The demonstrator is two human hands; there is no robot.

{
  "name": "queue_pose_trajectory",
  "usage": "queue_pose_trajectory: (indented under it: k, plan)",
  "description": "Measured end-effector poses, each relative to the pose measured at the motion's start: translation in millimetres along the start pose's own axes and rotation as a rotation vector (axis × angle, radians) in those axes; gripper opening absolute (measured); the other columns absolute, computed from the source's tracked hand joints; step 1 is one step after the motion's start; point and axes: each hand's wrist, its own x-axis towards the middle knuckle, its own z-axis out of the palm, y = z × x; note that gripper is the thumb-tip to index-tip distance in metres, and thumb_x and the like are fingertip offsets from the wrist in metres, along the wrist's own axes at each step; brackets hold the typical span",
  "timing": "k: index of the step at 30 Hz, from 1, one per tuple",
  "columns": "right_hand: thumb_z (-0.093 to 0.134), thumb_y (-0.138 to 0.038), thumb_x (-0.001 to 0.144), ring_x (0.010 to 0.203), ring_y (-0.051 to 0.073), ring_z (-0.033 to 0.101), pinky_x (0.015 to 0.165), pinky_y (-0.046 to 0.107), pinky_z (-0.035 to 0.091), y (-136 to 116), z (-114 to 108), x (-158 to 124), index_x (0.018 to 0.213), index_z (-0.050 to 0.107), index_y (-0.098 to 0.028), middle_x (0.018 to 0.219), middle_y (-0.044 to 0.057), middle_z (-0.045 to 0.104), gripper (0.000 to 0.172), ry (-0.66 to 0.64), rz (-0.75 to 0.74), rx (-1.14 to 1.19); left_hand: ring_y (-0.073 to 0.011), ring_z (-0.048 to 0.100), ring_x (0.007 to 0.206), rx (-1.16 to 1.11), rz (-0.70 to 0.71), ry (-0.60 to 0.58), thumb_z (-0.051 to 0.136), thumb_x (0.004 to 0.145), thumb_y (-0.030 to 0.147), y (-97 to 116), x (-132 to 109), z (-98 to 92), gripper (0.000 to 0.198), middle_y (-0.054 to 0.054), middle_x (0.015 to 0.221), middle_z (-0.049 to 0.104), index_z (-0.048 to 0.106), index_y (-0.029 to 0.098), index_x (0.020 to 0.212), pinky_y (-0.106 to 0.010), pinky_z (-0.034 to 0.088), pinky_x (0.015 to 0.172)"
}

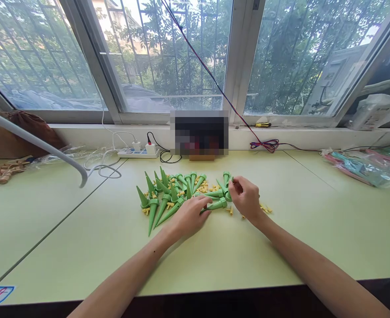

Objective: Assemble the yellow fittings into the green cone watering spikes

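Many green plastic watering spikes, cone-shaped with ribbed collars, lie and stand in a heap on the table. Small yellow T-shaped valves are scattered among them. My left hand is closed on one green spike, which lies nearly level with its collar pointing right; its tip is hidden under my fingers. To the right, my right hand is pinched beside the collars of other green spikes. Whatever its fingertips grip is hidden. Some yellow valves lie by my right wrist.
Behind the heap stands a blurred dark screen. A power strip with white cables sits left of it, near a white curved bar. Bagged items lie at the right, wooden pieces at the left. A yellow cutter rests on the sill.
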Motion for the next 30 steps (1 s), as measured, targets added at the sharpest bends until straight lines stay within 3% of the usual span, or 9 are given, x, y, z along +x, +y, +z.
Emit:
queue_pose_trajectory:
  k: [9,14,18,21,24,30]
  plan:
    - [0.052,-0.026,0.090,0.055,0.014,0.044,0.057,0.027,0.036,2,4,-2,0.070,0.047,-0.021,0.060,-0.002,0.050,0.022,-0.131,0.048,0.004,-0.0207,0.062,0.074,0.024,0.054,-0.059,0.053,0.086,0.018,0,1,-0.1,0.022,-0.004,0.085,0.068,0.063,0.024,0.105,-0.031,0.047,0.068]
    - [0.053,-0.025,0.089,0.054,0.013,0.043,0.057,0.026,0.035,2,3,-2,0.071,0.048,-0.021,0.060,-0.003,0.049,0.020,-0.136,0.054,0.003,-0.0192,0.062,0.070,0.012,0.048,-0.076,0.052,0.085,0.016,4,0,-1.6,0.030,-0.001,0.079,0.068,0.060,0.024,0.112,-0.029,0.046,0.067]
    - [0.054,-0.024,0.089,0.054,0.012,0.044,0.057,0.025,0.037,2,4,-2,0.075,0.052,-0.020,0.060,-0.004,0.049,0.014,-0.125,0.047,0.006,-0.0161,0.060,0.068,-0.003,0.039,-0.049,0.050,0.087,0.015,7,0,-3.3,0.028,-0.002,0.086,0.068,0.059,0.022,0.112,-0.027,0.045,0.067]
    - [0.055,-0.024,0.088,0.054,0.012,0.046,0.059,0.024,0.039,-1,3,-3,0.087,0.057,-0.019,0.061,-0.005,0.050,0.006,-0.096,0.059,0.023,-0.0141,0.057,0.067,-0.019,0.041,0.006,0.048,0.090,0.016,8,1,-4.8,0.021,-0.003,0.094,0.066,0.059,0.020,0.108,-0.026,0.044,0.064]
    - [0.055,-0.025,0.088,0.055,0.012,0.048,0.059,0.024,0.042,-6,2,-3,0.097,0.057,-0.019,0.064,-0.005,0.051,0.011,-0.018,0.068,0.045,-0.0125,0.054,0.065,-0.051,0.062,0.060,0.046,0.093,0.017,7,1,-5.4,0.015,-0.003,0.090,0.062,0.060,0.019,0.099,-0.024,0.041,0.061]
    - [0.053,-0.023,0.089,0.059,0.013,0.048,0.063,0.026,0.044,-17,-1,-5,0.094,0.056,-0.020,0.066,-0.004,0.050,0.007,0.104,0.011,0.040,-0.0104,0.049,0.061,-0.104,0.106,0.159,0.047,0.094,0.017,4,2,-4.1,0.013,-0.001,0.082,0.056,0.060,0.019,0.092,-0.023,0.040,0.059]
